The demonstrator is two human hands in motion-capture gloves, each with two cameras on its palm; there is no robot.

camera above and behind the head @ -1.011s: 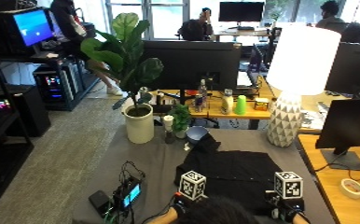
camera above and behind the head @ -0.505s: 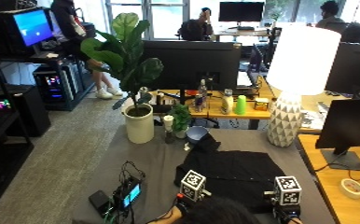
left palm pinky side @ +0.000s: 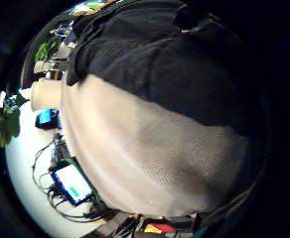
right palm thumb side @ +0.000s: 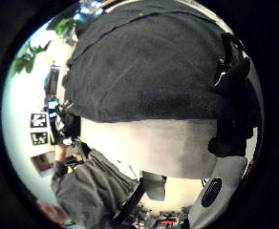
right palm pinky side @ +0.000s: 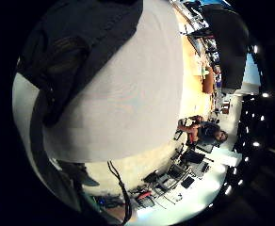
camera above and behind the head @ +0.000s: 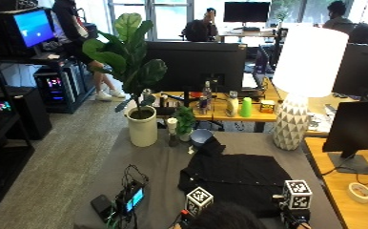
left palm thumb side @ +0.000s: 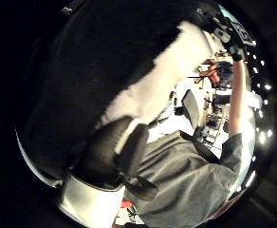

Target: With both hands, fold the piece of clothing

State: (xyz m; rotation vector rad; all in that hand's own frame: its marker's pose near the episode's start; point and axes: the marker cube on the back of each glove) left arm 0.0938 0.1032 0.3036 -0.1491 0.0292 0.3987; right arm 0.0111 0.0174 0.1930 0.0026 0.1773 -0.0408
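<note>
The flat black fabric garment [camera above and behind the head: 235,175] lies on the grey table surface [camera above and behind the head: 149,167]. The white lamp [camera above and behind the head: 301,86] has a white base with a triangular facet pattern.

A: How is the light in the outside view?

B: Bright and even. Daylight comes through the windows [camera above and behind the head: 171,14] along the top of the frame, and the white lamp shade [camera above and behind the head: 309,59] at the upper right is nearly blown out. The monitor [camera above and behind the head: 33,26] at the upper left glows blue.

A: Any shadows?

B: Only soft ones on the grey desk [camera above and behind the head: 152,167]. The black garment [camera above and behind the head: 235,176] shows little detail in its folds.

A: And the palm views?

B: Round pictures ringed in black, strongly bent toward the edges. Close cloth is blurred, and a row of ceiling lights [right palm pinky side: 250,155] glares along one rim.
</note>
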